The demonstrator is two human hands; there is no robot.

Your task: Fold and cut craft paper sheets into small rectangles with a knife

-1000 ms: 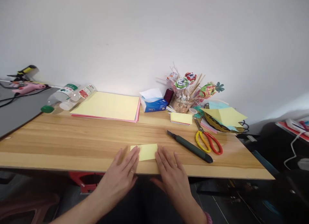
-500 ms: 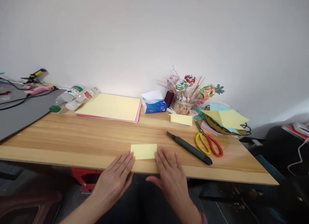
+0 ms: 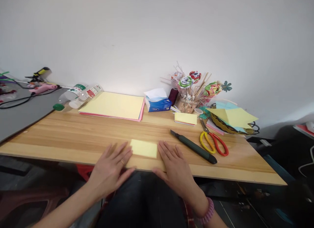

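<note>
A small folded yellow paper [image 3: 144, 148] lies near the front edge of the wooden table [image 3: 73, 136]. My left hand [image 3: 110, 167] rests flat just left of it, fingers spread, a ring on one finger. My right hand [image 3: 174, 167] lies flat just right of the paper, fingers stretched out, a pink band on the wrist. Neither hand holds anything; the fingertips sit at the paper's sides.
A dark utility knife [image 3: 193, 147] and yellow-and-red scissors [image 3: 213, 142] lie to the right. Behind are a yellow paper stack [image 3: 114, 105], a tissue pack [image 3: 157, 103], small yellow notes [image 3: 185, 118], a cup of paper flowers [image 3: 188, 97], plastic bottles [image 3: 77, 94] and a glue gun [image 3: 43, 88].
Both hands have drawn back a little toward the table's front edge, the left one sliding off the paper. The yellow paper now lies uncovered between them.
</note>
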